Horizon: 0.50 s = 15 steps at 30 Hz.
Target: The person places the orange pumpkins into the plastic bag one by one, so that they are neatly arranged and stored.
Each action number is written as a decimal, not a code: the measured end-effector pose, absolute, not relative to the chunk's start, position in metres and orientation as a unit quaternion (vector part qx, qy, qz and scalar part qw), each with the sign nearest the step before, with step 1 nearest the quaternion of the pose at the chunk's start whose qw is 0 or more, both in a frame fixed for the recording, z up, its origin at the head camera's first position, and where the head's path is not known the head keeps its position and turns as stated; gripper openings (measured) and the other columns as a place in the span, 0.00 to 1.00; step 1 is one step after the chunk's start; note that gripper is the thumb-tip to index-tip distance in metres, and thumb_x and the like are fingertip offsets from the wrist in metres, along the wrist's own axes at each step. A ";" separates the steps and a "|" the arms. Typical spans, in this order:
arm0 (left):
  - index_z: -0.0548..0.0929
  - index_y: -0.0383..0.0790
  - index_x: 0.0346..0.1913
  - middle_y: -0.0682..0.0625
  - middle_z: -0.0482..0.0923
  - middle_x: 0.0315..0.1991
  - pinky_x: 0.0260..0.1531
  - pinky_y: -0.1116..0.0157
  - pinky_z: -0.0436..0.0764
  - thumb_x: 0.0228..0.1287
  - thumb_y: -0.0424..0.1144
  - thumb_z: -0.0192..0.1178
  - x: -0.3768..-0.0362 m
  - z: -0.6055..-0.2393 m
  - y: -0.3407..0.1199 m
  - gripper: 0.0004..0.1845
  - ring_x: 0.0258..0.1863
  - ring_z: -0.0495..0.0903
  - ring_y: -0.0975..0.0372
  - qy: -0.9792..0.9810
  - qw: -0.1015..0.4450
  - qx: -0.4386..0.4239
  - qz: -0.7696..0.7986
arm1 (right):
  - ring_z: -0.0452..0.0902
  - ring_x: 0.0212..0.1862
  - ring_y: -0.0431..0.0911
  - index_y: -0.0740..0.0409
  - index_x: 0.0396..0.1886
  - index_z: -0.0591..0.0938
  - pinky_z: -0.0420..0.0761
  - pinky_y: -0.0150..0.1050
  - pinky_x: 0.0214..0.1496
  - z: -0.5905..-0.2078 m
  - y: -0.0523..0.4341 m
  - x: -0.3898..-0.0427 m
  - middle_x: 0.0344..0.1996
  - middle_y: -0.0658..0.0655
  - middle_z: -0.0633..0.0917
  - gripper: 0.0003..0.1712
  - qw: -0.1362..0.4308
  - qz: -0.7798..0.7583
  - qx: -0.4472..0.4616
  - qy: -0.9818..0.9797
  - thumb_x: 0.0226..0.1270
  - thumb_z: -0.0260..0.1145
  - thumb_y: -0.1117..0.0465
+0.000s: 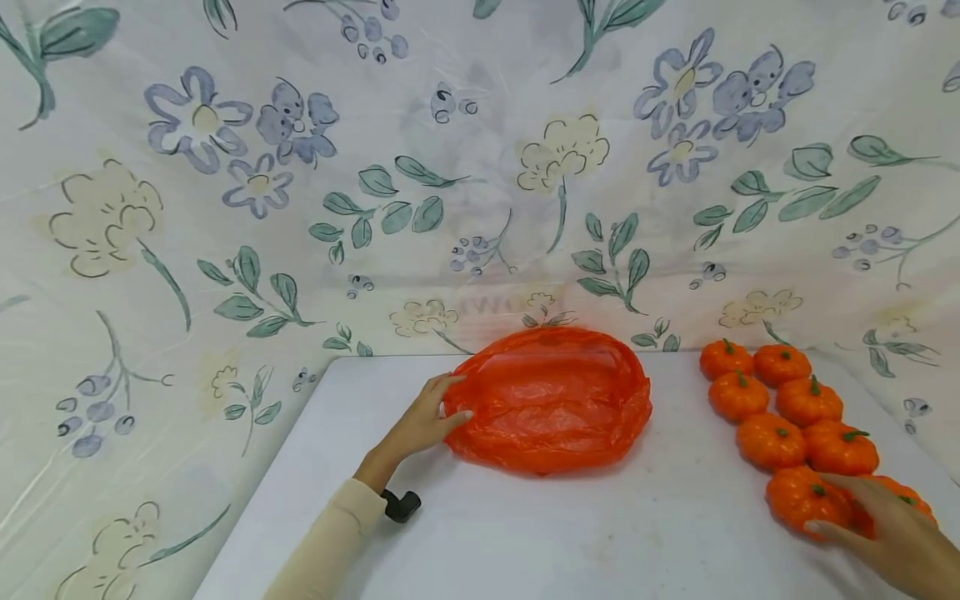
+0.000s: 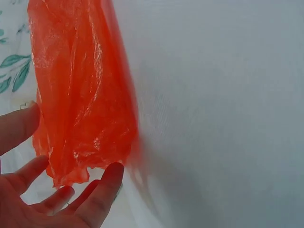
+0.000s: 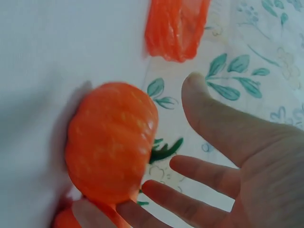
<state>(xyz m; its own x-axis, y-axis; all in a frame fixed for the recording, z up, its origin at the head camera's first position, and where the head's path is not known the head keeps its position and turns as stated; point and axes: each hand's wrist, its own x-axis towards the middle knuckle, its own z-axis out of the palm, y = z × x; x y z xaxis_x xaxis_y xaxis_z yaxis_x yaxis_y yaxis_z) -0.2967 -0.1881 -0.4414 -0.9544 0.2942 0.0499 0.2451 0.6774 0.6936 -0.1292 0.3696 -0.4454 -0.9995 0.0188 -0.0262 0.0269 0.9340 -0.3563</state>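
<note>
A red-orange plastic bag [image 1: 555, 417] lies on the white table, its wide mouth open toward me. My left hand [image 1: 425, 418] is at the bag's left end with fingers spread; in the left wrist view its fingertips [image 2: 113, 173] are close against the bag's crumpled edge, and I cannot tell if they press it. At the right, my right hand [image 1: 888, 527] reaches over the nearest small orange pumpkin [image 1: 797, 497]. In the right wrist view the thumb [image 3: 194, 90] stands well away from that pumpkin [image 3: 111, 142], while the lower fingers are close beside it, not curled round it.
Several more small pumpkins [image 1: 810, 402] with green stems stand in two rows along the table's right side. Behind the white table [image 1: 525, 533] hangs a floral-patterned sheet [image 1: 480, 192], which also covers both sides. A black band [image 1: 401, 506] is on the left wrist.
</note>
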 end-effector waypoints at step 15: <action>0.67 0.39 0.74 0.43 0.51 0.80 0.64 0.45 0.74 0.65 0.33 0.65 -0.294 -0.453 -0.183 0.35 0.71 0.66 0.42 0.895 0.019 0.103 0.433 | 0.59 0.54 0.78 0.81 0.62 0.67 0.66 0.78 0.53 -0.457 0.355 -0.128 0.55 0.85 0.64 0.57 0.008 -0.169 0.071 0.983 0.57 0.68 0.32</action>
